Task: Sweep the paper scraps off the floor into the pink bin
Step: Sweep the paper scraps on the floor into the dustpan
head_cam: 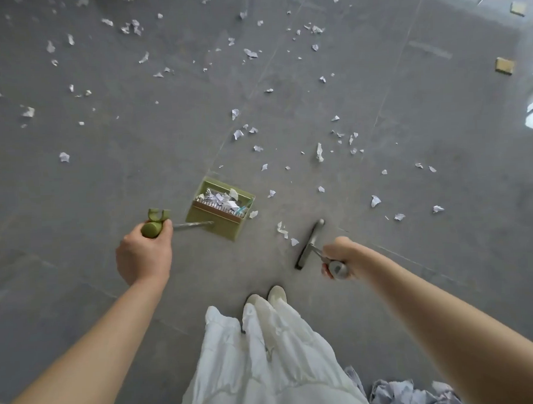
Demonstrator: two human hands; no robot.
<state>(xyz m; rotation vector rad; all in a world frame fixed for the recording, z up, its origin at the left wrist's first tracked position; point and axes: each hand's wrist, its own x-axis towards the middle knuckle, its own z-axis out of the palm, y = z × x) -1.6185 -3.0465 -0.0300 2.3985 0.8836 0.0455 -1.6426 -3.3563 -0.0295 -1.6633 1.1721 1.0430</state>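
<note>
My left hand (144, 256) grips the green handle top (152, 227) of a long-handled green dustpan (219, 208) that stands on the grey floor and holds several white paper scraps. My right hand (338, 256) grips the grey handle of a broom whose narrow grey head (310, 244) rests on the floor to the right of the dustpan. Two or three scraps (283, 230) lie between the broom head and the dustpan. Many more scraps (319, 152) are scattered over the floor ahead. No pink bin is in view.
My white skirt and pale shoes (265, 298) are right below the tools. A heap of crumpled paper (398, 393) sits at the bottom right. Two small tan blocks (504, 65) lie at the far right near a bright reflection.
</note>
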